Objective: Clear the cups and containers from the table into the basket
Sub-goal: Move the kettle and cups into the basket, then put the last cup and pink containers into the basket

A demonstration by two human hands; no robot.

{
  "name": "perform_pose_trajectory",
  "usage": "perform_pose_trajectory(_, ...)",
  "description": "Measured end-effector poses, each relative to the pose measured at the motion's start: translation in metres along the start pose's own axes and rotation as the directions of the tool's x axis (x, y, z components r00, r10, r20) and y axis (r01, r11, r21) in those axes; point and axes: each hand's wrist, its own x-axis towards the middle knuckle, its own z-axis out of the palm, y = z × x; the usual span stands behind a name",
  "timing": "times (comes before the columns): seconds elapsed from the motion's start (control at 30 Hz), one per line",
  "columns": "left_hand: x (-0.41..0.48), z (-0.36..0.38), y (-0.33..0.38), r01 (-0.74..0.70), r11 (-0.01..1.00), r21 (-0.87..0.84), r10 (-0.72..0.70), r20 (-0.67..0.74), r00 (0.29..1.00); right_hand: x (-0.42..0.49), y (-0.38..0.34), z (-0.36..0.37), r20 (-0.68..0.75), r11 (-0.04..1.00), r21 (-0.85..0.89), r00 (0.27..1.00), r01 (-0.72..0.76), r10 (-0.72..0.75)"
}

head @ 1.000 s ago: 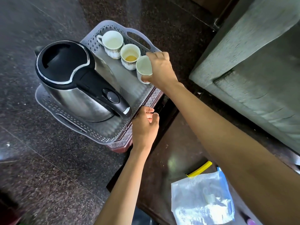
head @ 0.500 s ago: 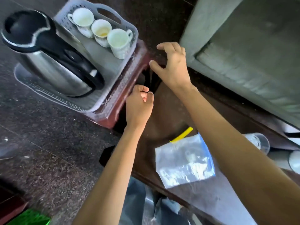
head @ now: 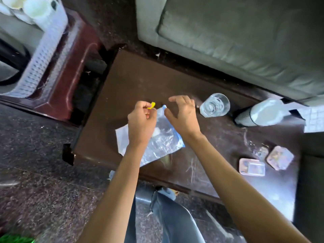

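Note:
The grey plastic basket (head: 47, 55) sits at the top left on a maroon stool (head: 75, 67), with white cups (head: 36, 7) in its far corner. On the brown table (head: 140, 76) stand a clear glass (head: 214, 105), a white bottle lying on its side (head: 259, 113) and two small flat containers (head: 252, 167) (head: 280, 157). My right hand (head: 182, 116) hovers open, fingers spread, just left of the glass and apart from it. My left hand (head: 142, 123) is closed in a fist over a clear zip bag (head: 161, 144). A yellow strip (head: 152, 105) shows at its fingertips; whether it is gripped is unclear.
A grey-green sofa (head: 228, 32) runs along the table's far side. The dark kettle (head: 10, 64) is partly visible in the basket at the left edge. A white tiled sheet (head: 313, 118) lies at the right edge. My jeans-clad leg (head: 166, 216) is below the table's near edge.
My right hand let go of the third cup in the basket and swung right over the table. My left hand left the basket's edge and moved over the zip bag. The view turned right.

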Motion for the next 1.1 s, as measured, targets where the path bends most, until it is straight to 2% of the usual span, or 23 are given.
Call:
perform_pose_trajectory(0.2,-0.037,0.025,-0.013,0.044,0.997,0.056,-0.048,0.056,0.997,-0.039,0.04,0.003,0.089,0.998,-0.042,0.994,-0.055,0.059)
perform_pose_trajectory(0.33,-0.04,0.023,-0.025,0.04,0.995,0.092,-0.045,0.059,0.997,-0.04,0.041,0.013,0.113,0.997,-0.049,0.992,-0.057,0.063)
perform_pose_trajectory(0.57,-0.013,-0.001,-0.046,0.033,0.994,0.107,-0.037,0.037,0.999,0.01,0.016,0.059,0.168,0.995,-0.083,0.985,0.059,-0.045)
perform_pose_trajectory(0.73,0.006,-0.016,-0.053,0.001,0.995,0.1,-0.005,0.04,0.999,0.051,0.008,0.085,0.262,0.954,-0.211,0.953,0.211,-0.152)
perform_pose_trajectory(0.83,0.017,-0.023,-0.057,0.007,0.996,0.092,-0.01,0.034,0.999,0.065,0.009,0.09,0.356,0.91,-0.303,0.92,0.282,-0.166)
perform_pose_trajectory(0.97,0.029,-0.03,-0.063,0.023,0.996,0.084,-0.026,0.031,0.999,0.075,0.017,0.096,0.39,0.882,-0.366,0.909,0.298,-0.146)
perform_pose_trajectory(1.1,0.037,-0.038,-0.064,0.055,0.997,0.062,-0.055,-0.008,0.998,0.078,0.023,0.095,0.353,0.89,-0.35,0.921,0.292,-0.164)
